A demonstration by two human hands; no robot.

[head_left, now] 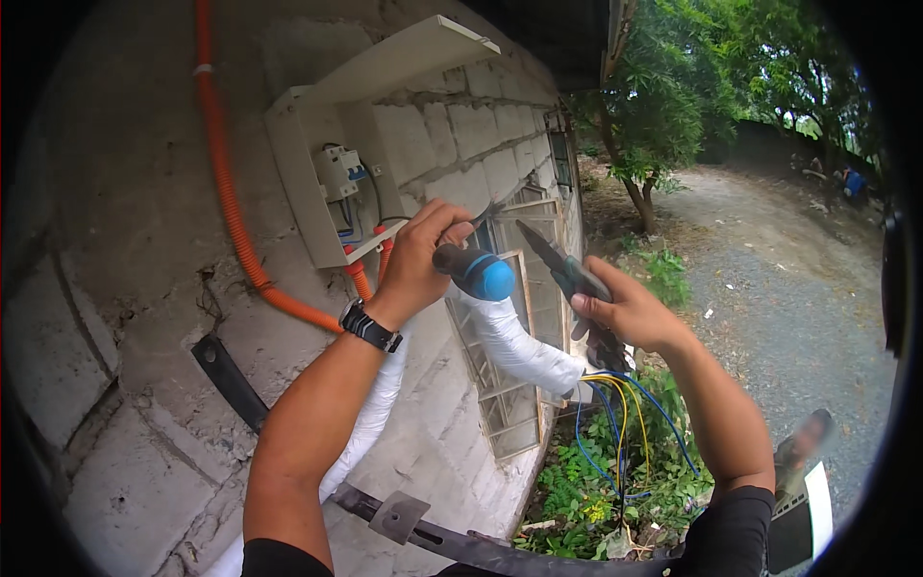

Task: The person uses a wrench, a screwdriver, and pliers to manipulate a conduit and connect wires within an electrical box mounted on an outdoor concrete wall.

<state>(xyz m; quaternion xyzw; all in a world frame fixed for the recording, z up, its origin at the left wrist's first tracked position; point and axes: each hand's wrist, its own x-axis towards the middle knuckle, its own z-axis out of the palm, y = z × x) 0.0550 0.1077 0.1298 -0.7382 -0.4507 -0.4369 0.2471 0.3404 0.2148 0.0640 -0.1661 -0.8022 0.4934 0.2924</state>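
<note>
One handle in the left hand, one pair of pliers in the right hand

The left fingers are curling snugly around the handle, whose blue end is facing the viewer. A thin dark tip is poking out past them; whether it is wire or tool, I cannot tell. The right fingers are wrapping around the pliers, with the thumb lying along the grip. The pliers are pointing up and left toward the dark tip, apart from it; how far the jaws are opening is too small to tell.

A black watch is circling the left wrist. Just below the hands, a white pipe is bending down to the right, and blue, yellow and black wires are hanging from its end. Above the left hand, a box is standing open on the wall, its lid tilting upward and a breaker showing inside. An orange conduit is running down the wall, left of the box.

Farther out, a window is lying behind the pipe, plants are growing below the wires, and a tree is rising beside gravel.
</note>
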